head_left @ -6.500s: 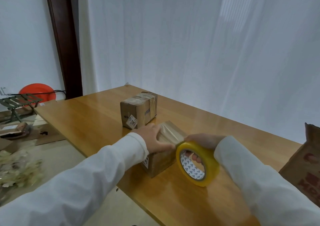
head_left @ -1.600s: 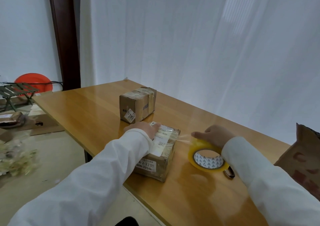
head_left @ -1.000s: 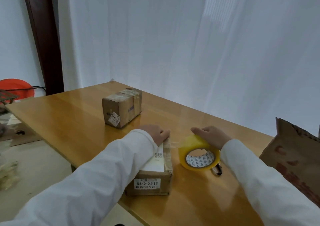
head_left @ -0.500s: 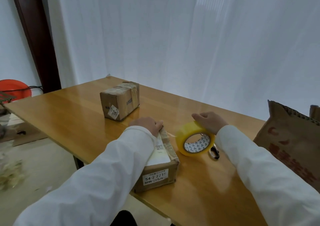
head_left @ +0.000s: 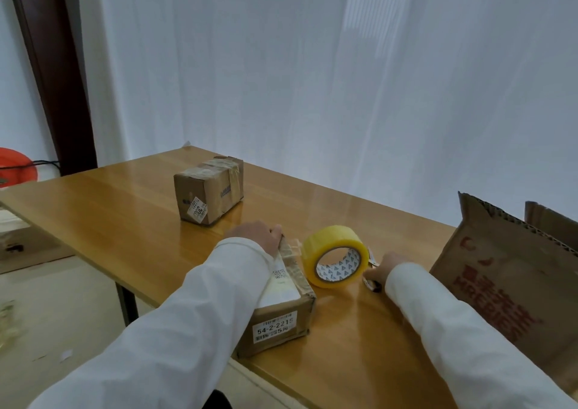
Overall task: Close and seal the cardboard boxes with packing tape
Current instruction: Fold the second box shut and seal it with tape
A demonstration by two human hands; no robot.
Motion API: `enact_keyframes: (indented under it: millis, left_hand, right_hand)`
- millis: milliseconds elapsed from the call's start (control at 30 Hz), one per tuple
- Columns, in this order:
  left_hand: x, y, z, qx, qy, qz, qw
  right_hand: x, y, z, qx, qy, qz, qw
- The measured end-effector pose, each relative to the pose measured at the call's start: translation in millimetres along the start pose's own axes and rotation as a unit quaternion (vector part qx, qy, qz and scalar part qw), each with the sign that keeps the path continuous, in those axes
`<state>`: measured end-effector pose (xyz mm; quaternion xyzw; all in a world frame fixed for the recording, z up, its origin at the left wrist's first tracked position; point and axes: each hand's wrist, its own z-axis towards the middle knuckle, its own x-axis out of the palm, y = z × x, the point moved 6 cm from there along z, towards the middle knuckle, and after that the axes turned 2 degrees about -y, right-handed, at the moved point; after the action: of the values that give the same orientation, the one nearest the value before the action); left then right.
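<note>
Two small cardboard boxes sit on a glossy wooden surface (head_left: 131, 221) in front of a white curtain (head_left: 312, 80). The near box (head_left: 281, 318) lies at the front edge, flaps closed, with clear tape across its top and a white label reading "54-2-2215" on the side facing the camera. The left hand (head_left: 255, 235), in a white sleeve, rests on the far end of this box with its fingers (head_left: 276, 230) bent over the far top edge, pressing down there.

Just to the right of the box, a yellow tape roll (head_left: 336, 257) stands on its rim, tilted slightly, its printed core facing the camera. A short clear strip runs from the roll to the box top (it is faint and hard to trace).

The right hand (head_left: 383, 267) lies on the surface just right of the roll, fingers curled around a small dark and metallic object (head_left: 372, 283); what the object is cannot be told.

The far box (head_left: 208, 199) stands well apart toward the middle of the surface, closed and already taped, with a tilted white sticker on its front.

At the right edge stands a large open carton (head_left: 506, 283) with red printing, its corrugated flaps raised. Far left, an orange round object (head_left: 15, 167) shows beside a dark door frame (head_left: 53, 73).
</note>
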<state>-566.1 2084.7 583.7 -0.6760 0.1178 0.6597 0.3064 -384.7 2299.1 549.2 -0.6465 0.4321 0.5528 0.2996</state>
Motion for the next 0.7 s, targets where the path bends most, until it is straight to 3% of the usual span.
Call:
enact_keyframes:
  millis: [167,233,333,500,600,700]
  left_hand:
    - [-4.4,-0.8,-4.8,0.024,-0.011,-0.059,0.998]
    - [-8.0,-9.4,-11.8,0.100,-0.017,-0.118,0.988]
    - [-10.5,-26.9,-25.2,0.211,0.033,-0.158,0.964]
    - [-7.4,-50.3,-21.4,0.220,0.090,-0.074,0.968]
    - [-5.6,-76.6,-23.2,0.247,0.025,-0.004,0.969]
    - [5.7,-88.8,-22.9,0.250,0.009,-0.025,0.968]
  right_hand:
    - [-3.9,-0.5,5.1,-0.018,-0.019,-0.017,1.000]
    - [-5.8,-4.3,7.2,-0.015,-0.041,-0.012,0.999]
    - [-5.1,-10.1,8.2,-0.010,-0.046,-0.004,0.999]
    - [-0.9,-14.6,13.5,-0.006,-0.028,0.008,1.000]
    - [-1.2,-14.7,14.8,-0.025,-0.036,-0.011,0.999]
    - [-0.7,-17.9,13.5,-0.025,-0.045,-0.003,0.999]
